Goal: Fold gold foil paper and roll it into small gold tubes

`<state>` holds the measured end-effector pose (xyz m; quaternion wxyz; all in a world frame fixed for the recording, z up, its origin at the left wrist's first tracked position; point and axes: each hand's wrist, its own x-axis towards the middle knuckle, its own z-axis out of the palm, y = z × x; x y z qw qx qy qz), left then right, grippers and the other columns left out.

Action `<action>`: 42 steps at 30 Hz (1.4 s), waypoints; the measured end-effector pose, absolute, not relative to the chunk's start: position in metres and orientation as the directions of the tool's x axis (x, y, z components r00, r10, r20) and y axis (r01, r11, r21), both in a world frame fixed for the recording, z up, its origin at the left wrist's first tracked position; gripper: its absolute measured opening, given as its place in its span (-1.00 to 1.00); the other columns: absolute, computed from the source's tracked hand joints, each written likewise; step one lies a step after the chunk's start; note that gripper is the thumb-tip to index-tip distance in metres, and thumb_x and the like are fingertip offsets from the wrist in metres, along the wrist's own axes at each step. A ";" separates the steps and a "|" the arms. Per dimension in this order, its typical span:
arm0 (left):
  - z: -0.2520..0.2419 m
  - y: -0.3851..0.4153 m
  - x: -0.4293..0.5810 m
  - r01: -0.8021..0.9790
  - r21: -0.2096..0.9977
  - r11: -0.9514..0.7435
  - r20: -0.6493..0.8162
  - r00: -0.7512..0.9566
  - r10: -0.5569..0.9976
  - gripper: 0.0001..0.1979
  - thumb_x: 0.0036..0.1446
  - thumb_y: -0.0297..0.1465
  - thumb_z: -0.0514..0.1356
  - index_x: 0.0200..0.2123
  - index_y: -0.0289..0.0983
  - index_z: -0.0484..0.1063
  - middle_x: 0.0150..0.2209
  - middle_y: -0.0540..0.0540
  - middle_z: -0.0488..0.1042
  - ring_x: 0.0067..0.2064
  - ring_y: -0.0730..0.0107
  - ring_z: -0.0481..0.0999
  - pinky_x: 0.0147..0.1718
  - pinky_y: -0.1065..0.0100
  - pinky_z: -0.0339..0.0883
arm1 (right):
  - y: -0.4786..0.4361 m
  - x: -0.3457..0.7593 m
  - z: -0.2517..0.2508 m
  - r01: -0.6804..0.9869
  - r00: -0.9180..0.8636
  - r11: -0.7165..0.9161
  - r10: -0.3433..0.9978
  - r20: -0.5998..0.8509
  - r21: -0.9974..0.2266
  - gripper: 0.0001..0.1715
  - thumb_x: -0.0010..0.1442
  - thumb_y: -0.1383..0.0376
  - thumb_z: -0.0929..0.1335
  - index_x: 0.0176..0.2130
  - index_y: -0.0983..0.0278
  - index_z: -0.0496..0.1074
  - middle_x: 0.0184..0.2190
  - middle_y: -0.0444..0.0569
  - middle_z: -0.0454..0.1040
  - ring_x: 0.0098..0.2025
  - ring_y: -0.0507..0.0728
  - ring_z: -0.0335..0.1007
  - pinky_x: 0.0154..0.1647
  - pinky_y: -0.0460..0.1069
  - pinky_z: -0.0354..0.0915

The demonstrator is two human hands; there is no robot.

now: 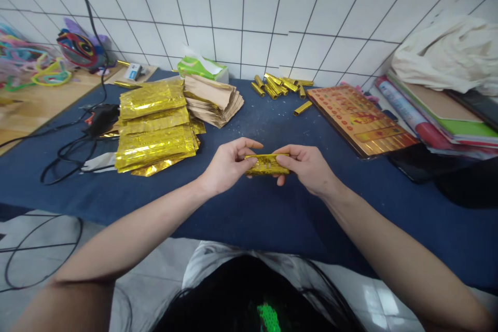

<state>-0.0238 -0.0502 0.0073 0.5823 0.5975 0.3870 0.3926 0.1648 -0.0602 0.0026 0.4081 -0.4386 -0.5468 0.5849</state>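
Note:
Both hands meet over the middle of the blue table (252, 207) and pinch a small folded piece of gold foil paper (266, 164). My left hand (227, 166) grips its left end with fingers curled. Its right end is held between thumb and fingers of my right hand (305, 166). The piece is held level, a little above the cloth. A stack of flat gold foil sheets (155, 127) lies to the left, and a pile of brown paper sheets (212, 99) sits behind it.
Several rolled gold pieces (278, 86) lie at the back by the tiled wall. A red and gold printed pack (360, 119) and stacked books (439, 114) fill the right. Black cables (73, 148) and a green tissue box (201, 68) are on the left.

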 end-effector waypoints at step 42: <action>0.013 -0.042 -0.029 -0.024 0.972 0.233 -0.196 0.461 0.866 -0.88 -0.08 -0.48 0.23 -0.43 -0.41 0.37 -0.63 -0.02 0.45 -0.69 0.53 0.40 -0.75 0.57 0.21 | -0.070 0.163 -0.002 0.547 -0.479 0.785 0.579 0.660 -0.292 -0.84 0.10 0.34 0.33 -0.26 0.19 0.47 0.17 0.02 0.15 0.15 0.24 0.13 0.08 0.23 0.16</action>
